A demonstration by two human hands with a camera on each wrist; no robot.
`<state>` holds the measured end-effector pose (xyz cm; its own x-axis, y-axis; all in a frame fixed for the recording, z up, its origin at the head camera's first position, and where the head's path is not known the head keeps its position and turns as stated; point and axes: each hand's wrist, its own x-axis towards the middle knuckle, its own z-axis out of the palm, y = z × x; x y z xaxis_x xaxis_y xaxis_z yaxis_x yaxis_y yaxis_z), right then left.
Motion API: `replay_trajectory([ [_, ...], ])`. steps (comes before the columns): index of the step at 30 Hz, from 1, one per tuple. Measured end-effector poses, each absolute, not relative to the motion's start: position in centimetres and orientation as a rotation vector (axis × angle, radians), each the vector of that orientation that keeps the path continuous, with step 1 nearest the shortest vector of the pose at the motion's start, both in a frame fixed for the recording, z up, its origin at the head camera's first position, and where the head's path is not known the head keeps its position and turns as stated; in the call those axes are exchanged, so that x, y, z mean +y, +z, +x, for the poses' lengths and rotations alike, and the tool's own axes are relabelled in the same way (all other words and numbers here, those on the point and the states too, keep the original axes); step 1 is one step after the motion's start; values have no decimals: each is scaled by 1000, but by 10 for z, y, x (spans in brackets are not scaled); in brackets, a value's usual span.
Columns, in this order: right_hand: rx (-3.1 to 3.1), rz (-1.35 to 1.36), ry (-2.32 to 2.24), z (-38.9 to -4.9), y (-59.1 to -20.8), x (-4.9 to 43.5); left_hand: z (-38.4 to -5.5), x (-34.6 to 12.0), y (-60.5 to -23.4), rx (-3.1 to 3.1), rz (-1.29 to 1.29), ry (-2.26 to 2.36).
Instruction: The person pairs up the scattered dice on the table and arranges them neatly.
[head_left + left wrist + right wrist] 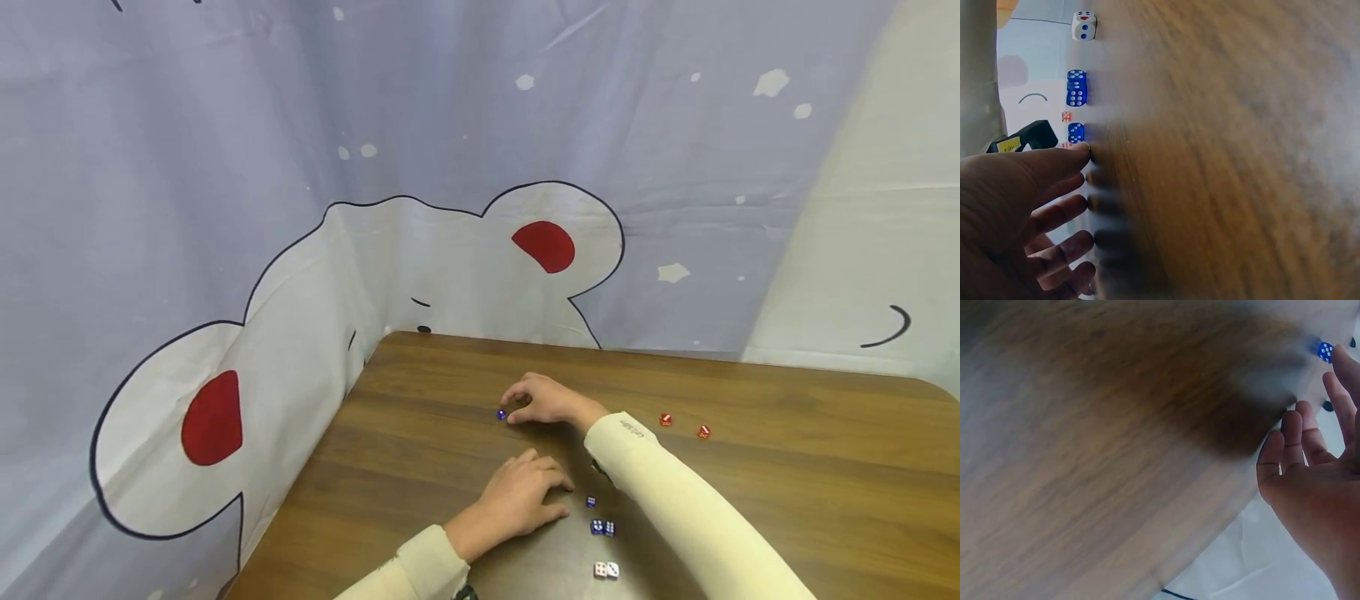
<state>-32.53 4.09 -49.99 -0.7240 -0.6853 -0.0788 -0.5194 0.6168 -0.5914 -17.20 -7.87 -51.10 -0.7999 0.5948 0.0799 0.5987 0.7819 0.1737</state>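
My right hand (546,400) reaches toward the far left of the table, its thumb and index finger spread. Just off those fingertips lies a single blue die (501,414); the right wrist view shows this blue die (1325,352) beside a fingertip, not pinched. Nearer the front, my left hand (517,497) is low over the table with fingers relaxed and holding nothing. To its right are a lone blue die (591,502) and a pair of blue dice (602,527) side by side. In the left wrist view, a blue die (1076,132) appears just past the thumb.
Two white dice (606,570) sit together near the front. Two red dice (666,419) lie apart, beyond the right forearm. The brown wooden table (825,467) ends at a hanging printed cloth (450,267) behind and at the left.
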Motion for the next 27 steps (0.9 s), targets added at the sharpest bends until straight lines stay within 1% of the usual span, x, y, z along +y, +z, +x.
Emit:
replay_trajectory([
  [7, 2618, -1001, -732, -324, -506, 32, -172, -79, -511, -2936, -994, -326],
  [20, 2675, -966, -735, -322, -510, 24, -175, -81, -515, -2926, -995, -348],
  [27, 2673, -970, -701, -322, -507, 22, -176, -82, -516, -2948, -994, -380],
])
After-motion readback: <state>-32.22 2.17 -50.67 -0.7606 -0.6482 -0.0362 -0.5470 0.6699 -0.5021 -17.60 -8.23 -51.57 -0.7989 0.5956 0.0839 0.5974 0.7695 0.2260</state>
